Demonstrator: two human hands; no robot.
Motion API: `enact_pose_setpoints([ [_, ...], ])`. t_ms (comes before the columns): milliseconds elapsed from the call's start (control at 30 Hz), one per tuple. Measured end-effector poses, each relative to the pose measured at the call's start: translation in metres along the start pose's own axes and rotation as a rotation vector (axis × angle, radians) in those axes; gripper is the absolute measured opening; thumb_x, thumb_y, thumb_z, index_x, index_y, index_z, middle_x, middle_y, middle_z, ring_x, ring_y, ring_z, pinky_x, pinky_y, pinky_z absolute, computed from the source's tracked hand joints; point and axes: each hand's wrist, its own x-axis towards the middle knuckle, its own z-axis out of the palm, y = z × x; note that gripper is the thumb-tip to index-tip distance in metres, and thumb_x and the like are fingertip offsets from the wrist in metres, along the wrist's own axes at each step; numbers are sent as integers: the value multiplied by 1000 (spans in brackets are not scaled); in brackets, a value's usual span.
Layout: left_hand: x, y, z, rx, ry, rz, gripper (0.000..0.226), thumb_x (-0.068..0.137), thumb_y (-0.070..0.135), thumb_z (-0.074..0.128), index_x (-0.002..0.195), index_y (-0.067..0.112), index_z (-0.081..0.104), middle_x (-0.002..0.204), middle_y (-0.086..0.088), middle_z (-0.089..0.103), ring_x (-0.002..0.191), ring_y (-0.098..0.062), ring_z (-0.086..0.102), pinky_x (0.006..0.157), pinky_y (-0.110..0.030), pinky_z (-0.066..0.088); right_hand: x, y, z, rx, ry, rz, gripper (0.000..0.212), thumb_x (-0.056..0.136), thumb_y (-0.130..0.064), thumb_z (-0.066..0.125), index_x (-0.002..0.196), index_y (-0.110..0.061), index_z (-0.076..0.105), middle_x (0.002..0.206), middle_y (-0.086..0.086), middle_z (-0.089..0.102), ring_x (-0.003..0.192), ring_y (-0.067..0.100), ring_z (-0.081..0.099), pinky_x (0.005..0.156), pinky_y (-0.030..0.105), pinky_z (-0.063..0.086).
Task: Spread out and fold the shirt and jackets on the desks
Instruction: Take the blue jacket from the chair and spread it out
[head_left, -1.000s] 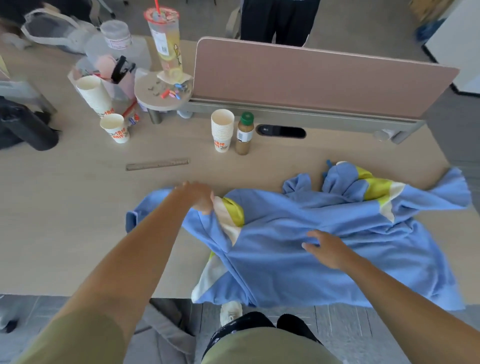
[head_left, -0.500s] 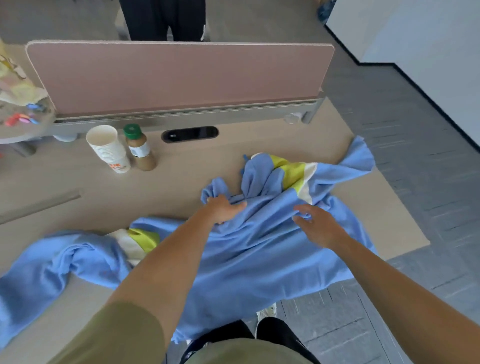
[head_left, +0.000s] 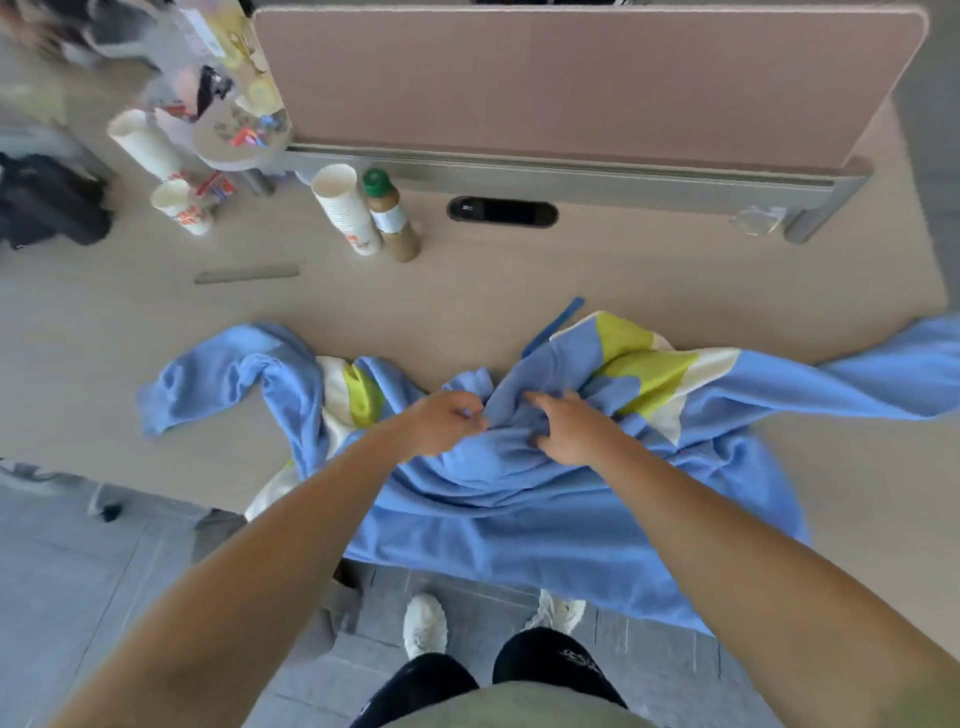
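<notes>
Left of the left hand (head_left: 447, 423), one sleeve (head_left: 218, 374) of the jacket (head_left: 519, 514) lies crumpled on the desk (head_left: 467, 291). That hand pinches a fold of blue cloth, fingers curled; the right hand (head_left: 571, 428) just beside it clutches a bunch. It looks soft, light and limp (probably best taken at the shoulders). Right of the right hand, the other sleeve (head_left: 857, 379) runs out of frame; the collar is buried in folds.

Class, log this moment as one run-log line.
phase: spreading | left hand: grips jacket | right hand: grips jacket | jacket: bunched on desk
</notes>
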Motion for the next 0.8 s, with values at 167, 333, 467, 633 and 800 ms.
enact_pose_setpoints([
  [167, -71, 18, -34, -772, -69, 151, 15, 87, 26, 70, 78, 25, 58, 69, 6, 53, 57, -12, 48, 58, -25, 37, -40, -37, -21, 306, -22, -155, 81, 86, -24, 71, 147, -44, 22, 97, -2, 71, 82, 22, 70, 68, 37, 54],
  [333, -139, 34, -56, -921, -34, 516, 9, 89, 27, 65, 81, 21, 63, 81, -5, 54, 74, -17, 55, 73, -30, 44, -104, -88, -45, 626, 52, -329, 67, 91, -20, 72, 143, -32, 32, 74, 14, 66, 66, 37, 65, 61, 42, 57],
  [467, -194, 36, -59, -847, -40, 801, 4, 90, 22, 64, 88, 19, 64, 86, -2, 60, 83, -18, 56, 81, -28, 50, -159, -133, -51, 872, 442, -309, 10, 97, 2, 53, 99, -3, 61, 78, 12, 63, 68, 24, 61, 73, 48, 57],
  [633, -232, 12, -62, -542, 133, 774, 59, 73, 31, 79, 125, 26, 51, 127, -2, 59, 117, -15, 56, 94, -29, 48, -245, -172, -51, 1065, 709, -377, 24, 96, 7, 50, 99, -11, 66, 88, 7, 65, 83, 17, 61, 79, 31, 56],
  [800, -268, 2, -40, -205, -56, 727, 63, 85, 27, 79, 137, 28, 45, 125, 21, 61, 121, 1, 56, 91, -14, 48, -333, -186, -38, 1224, 729, -440, 24, 98, -1, 53, 103, -18, 70, 97, 1, 72, 95, 21, 63, 80, 29, 54],
])
